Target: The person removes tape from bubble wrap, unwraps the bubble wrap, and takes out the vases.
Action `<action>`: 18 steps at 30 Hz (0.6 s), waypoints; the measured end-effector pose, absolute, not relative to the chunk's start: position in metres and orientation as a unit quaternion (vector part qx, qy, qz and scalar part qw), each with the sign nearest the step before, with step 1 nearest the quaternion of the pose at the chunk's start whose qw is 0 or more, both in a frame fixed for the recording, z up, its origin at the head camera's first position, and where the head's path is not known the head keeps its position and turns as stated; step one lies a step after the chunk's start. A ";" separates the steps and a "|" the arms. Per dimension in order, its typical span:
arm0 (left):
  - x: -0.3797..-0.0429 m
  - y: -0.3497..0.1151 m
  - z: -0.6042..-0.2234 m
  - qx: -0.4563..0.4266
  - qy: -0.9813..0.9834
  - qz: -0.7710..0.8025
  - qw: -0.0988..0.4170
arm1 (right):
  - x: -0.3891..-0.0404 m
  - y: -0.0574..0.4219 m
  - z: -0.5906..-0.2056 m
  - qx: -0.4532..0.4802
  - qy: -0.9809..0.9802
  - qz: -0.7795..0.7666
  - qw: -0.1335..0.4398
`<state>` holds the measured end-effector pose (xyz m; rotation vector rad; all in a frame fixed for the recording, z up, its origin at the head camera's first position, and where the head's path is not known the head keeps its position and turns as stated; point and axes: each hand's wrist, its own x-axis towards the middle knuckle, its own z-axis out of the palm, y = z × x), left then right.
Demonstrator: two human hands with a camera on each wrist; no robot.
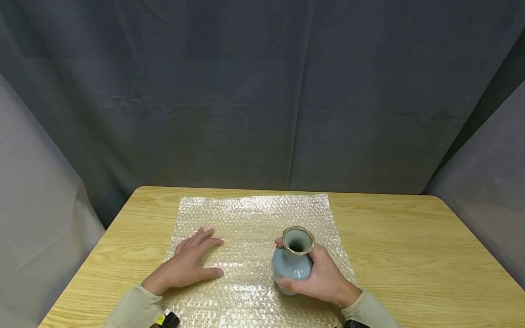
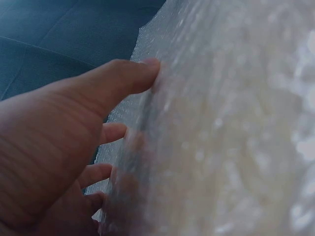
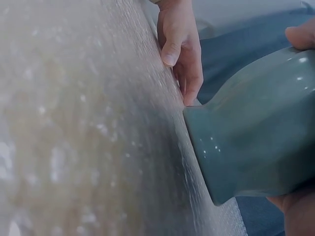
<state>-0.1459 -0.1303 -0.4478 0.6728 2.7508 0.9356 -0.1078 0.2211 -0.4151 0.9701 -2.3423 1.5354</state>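
A pale blue-grey vase (image 1: 290, 265) with a brown-gold rim stands upright over the right part of a clear bubble wrap sheet (image 1: 250, 218). My right hand (image 1: 324, 280) grips the vase round its body, thumb on the near side. In the right wrist view the foot of the vase (image 3: 256, 128) is right at the bubble wrap. To the left, my left hand (image 1: 186, 266) rests on the bubble wrap with its fingers spread. The left wrist view has the left thumb (image 2: 123, 76) and fingertips at the wrap's surface, holding nothing.
The bubble wrap lies flat on a light wooden table (image 1: 410, 255), reaching close to the far edge. Dark grey curtain (image 1: 229, 100) hangs behind the table. Pale cloth panels (image 1: 37, 218) flank it on both sides.
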 end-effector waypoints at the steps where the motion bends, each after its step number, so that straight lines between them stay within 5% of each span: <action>1: -0.146 -0.130 -0.447 0.224 0.919 0.313 0.080 | -0.108 0.221 -0.415 0.326 -0.787 0.516 0.090; 18: -0.145 -0.129 -0.447 0.225 0.919 0.314 0.080 | -0.110 0.225 -0.414 0.309 -0.792 0.519 0.093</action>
